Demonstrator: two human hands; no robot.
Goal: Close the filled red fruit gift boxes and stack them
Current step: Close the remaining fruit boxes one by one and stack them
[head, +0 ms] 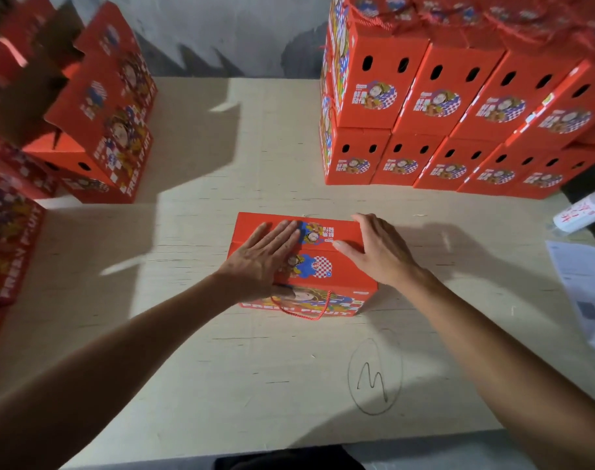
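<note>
Nearest, at 6 o'clock, a pencilled circle mark [375, 374] on the pale table [194, 385]. Just past it, centre frame, the red gift box [326, 266] sits w/ lid down and its red cord handle [302, 308] drooping over the near face. Left hand [262, 262] lies flat on the lid's left part, fingers [282, 232] straight and together, pressing, gripping nothing. Right hand [377, 251] rests at the box's 3 o'clock edge, fingers loosely spread, thumb on the lid, far fingertips reaching the back corner; nothing pinched either.

Risks, as a guess: lid flaps may spring up once pressure lifts if the tabs aren't seated; cord could get trapped under the next box; lifting w/ flat palms only, the box might slip.

Further out, open boxes [96, 130] w/ flaps up at 10 o'clock, the closed stack [458, 106] at 1–2 o'clock, well apart from the hands. Papers [584, 286] at 3 o'clock by the table edge
</note>
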